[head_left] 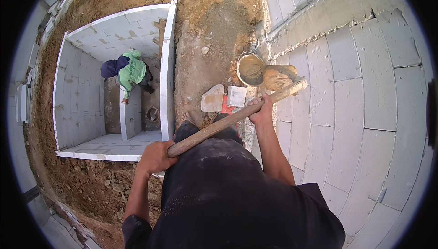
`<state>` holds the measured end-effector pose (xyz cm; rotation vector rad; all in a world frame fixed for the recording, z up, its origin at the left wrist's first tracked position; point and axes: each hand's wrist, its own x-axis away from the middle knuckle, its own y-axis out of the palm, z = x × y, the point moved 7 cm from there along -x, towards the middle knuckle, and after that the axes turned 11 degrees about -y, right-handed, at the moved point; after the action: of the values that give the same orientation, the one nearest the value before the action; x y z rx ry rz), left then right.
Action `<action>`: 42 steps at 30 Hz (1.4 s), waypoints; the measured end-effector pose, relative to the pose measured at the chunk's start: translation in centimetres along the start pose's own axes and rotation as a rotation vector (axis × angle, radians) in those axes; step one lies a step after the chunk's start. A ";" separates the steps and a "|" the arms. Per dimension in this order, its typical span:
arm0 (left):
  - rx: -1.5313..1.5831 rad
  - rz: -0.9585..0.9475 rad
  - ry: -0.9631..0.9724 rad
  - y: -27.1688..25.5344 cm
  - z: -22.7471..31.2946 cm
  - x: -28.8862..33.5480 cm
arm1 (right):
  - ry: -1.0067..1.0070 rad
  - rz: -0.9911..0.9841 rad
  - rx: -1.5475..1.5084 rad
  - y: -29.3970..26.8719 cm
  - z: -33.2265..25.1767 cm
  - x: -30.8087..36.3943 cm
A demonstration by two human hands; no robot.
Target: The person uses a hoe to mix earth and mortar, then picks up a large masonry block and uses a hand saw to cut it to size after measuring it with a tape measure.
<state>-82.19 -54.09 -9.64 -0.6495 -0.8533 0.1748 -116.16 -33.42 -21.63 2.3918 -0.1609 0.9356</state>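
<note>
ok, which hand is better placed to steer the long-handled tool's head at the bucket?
Probably the right hand: it grips the wooden handle nearer the head and the bucket. The left hand holds the handle's opposite end, farther from both.

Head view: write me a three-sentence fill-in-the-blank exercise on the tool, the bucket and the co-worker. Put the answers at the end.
1. The left grip holds the long-handled tool farther from its blade than the ____ does.
2. In the picture, the bucket sits immediately to the ____ of the blade.
3. The co-worker inside the block-walled enclosure wears a ____ top.

Missing words: right grip; left; green.
</note>
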 end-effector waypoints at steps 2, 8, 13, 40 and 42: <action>0.047 -0.062 -0.036 -2.3 2.0 -2.0 | 0.016 -0.021 0.008 3.5 -1.2 -2.5; 0.070 0.091 -0.163 -6.4 2.5 -13.1 | 0.137 0.023 0.144 18.5 1.1 -10.0; 0.136 0.153 -0.280 -9.2 6.8 -25.7 | 0.236 -0.180 0.175 30.3 2.7 -24.0; 0.530 0.119 -0.642 2.6 4.5 -72.1 | 0.116 -0.108 0.784 41.1 23.3 -73.2; 0.505 0.128 -0.627 2.7 4.4 -69.7 | 0.192 -0.159 0.727 42.5 22.8 -69.2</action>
<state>-130.89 -77.37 -53.98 -0.1614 -1.3067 0.7119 -167.47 -87.47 -61.26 2.8664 0.5220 1.2971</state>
